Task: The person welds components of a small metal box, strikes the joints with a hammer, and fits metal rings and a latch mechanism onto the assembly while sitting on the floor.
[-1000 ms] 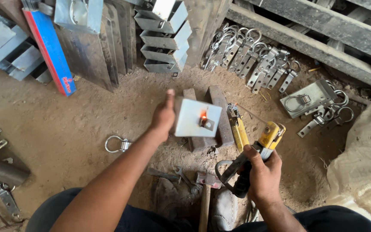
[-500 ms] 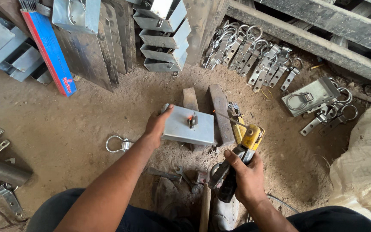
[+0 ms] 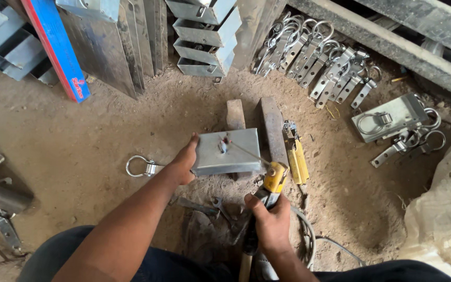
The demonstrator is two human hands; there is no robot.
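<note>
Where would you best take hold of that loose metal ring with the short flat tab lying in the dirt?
Probably by the round loop of the metal ring with the short flat tab, coming straight down from above. It lies flat on the dirt floor, open and clear of the left hand, so fingers can hook through.

Left hand [image 3: 184, 163] fingers hidden under metal plate [image 3: 226, 151].

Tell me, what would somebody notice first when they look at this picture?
Probably the grey metal plate in the middle, lying on two bars on the dirt floor, with the left hand gripping its left edge. Just below it the right hand holds a yellow-headed welding holder whose thin rod reaches onto the plate. A bright red and blue board leans at the top left.
</note>
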